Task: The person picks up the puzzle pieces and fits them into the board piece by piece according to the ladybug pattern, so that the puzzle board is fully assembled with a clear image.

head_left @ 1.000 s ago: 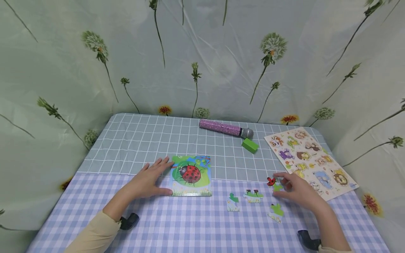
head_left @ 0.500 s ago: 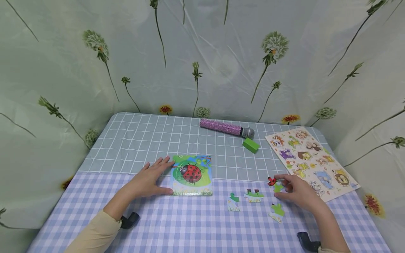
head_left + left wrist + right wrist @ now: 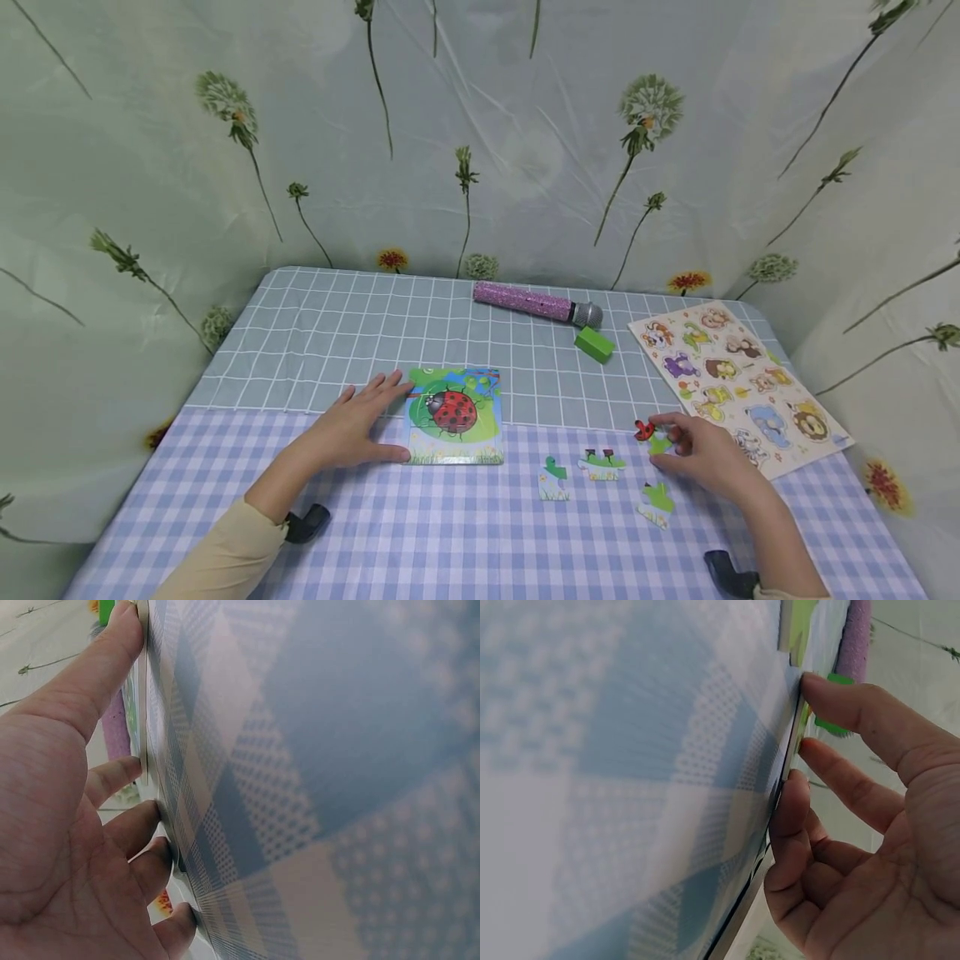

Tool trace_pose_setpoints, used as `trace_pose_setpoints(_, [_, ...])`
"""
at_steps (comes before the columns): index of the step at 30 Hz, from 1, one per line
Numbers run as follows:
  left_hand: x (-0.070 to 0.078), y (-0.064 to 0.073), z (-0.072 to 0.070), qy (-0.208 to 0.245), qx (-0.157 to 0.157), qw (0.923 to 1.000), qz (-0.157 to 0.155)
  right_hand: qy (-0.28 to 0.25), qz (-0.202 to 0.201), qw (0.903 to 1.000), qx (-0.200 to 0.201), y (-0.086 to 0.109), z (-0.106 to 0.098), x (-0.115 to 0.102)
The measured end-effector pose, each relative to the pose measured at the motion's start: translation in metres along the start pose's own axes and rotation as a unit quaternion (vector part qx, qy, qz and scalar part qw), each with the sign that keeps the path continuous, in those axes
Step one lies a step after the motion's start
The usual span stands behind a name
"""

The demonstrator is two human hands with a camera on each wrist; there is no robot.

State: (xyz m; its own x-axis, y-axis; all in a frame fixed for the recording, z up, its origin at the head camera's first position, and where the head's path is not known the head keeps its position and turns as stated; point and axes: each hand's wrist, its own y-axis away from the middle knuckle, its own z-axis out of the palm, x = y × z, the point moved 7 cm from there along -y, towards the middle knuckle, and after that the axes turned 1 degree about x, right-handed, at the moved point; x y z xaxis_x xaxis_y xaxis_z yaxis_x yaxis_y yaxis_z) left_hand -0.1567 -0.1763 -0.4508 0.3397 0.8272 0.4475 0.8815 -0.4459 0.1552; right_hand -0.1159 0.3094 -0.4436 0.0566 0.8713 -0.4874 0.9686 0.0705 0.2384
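Note:
A square ladybug puzzle (image 3: 453, 417) lies flat near the middle of the table. At its left edge my left hand (image 3: 352, 429) rests with spread fingers, thumb tip by the lower left corner and index fingertip higher up. To the right, my right hand (image 3: 705, 450) pinches a red and green puzzle piece (image 3: 658, 444) between thumb and index finger, its other fingers curled in. The piece is low at the tablecloth. Three more pieces lie nearby: one with a dark green knob (image 3: 553, 479), one with two dark feet (image 3: 601, 465), and one bright green on top (image 3: 657, 504).
A tan board with animal pictures (image 3: 738, 383) lies just beyond the right hand. Farther back are a glittery pink microphone (image 3: 532, 304) and a green block (image 3: 594, 344). A floral curtain (image 3: 525, 142) stands behind the table.

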Motion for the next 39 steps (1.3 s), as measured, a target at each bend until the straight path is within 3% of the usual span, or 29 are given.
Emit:
trace_pose_setpoints(7, [0.001, 0.001, -0.001, 0.001, 0.002, 1.0, 0.006, 0.016, -0.015, 0.9996, 0.019, -0.001, 0.0, -0.007])
trace_pose_setpoints(15, [0.002, 0.002, -0.001, 0.001, 0.003, 1.0, 0.008, 0.0, -0.018, 0.9998, 0.014, -0.008, -0.001, -0.014])
trace_pose_setpoints(24, [0.003, 0.002, -0.002, -0.002, 0.0, 1.0, 0.007, -0.02, -0.105, 0.9941, 0.016, -0.019, -0.002, -0.057])
trace_pose_setpoints(30, [0.001, 0.001, 0.0, -0.001, -0.001, 1.0, 0.007, -0.004, -0.155, 0.9879, 0.01, -0.031, 0.005, -0.084])
trace_pose_setpoints(39, [0.0, 0.0, 0.001, 0.003, 0.0, 1.0, 0.006, -0.006, -0.212, 0.9771, -0.021, -0.047, 0.018, -0.122])
